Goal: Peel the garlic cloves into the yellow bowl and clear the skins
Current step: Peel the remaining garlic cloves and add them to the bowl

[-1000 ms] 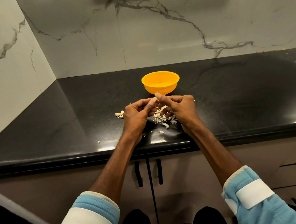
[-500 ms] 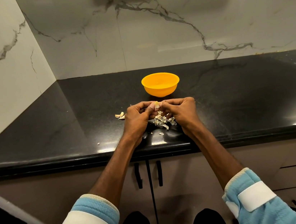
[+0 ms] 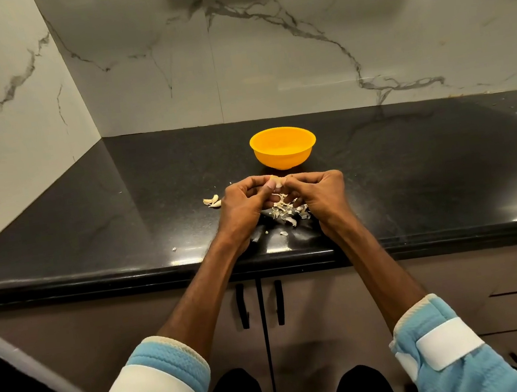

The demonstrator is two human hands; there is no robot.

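Note:
My left hand point(image 3: 241, 207) and my right hand point(image 3: 322, 194) meet over the black counter point(image 3: 121, 214), fingers curled, and together pinch one small garlic clove point(image 3: 276, 181) between their fingertips. Just beyond them stands the yellow bowl point(image 3: 283, 147); its inside looks bare from here. A heap of papery garlic skins point(image 3: 287, 211) lies on the counter under and between my hands. Two unpeeled cloves point(image 3: 212, 201) rest to the left of my left hand.
White marble walls close off the back and the left of the counter. The front edge runs just under my wrists, with cabinet doors and black handles point(image 3: 260, 304) below. Small skin flecks point(image 3: 174, 249) lie near that edge.
Both hands have dropped a little lower and closer together around the clove; the fingers that were raised toward the bowl have curled in.

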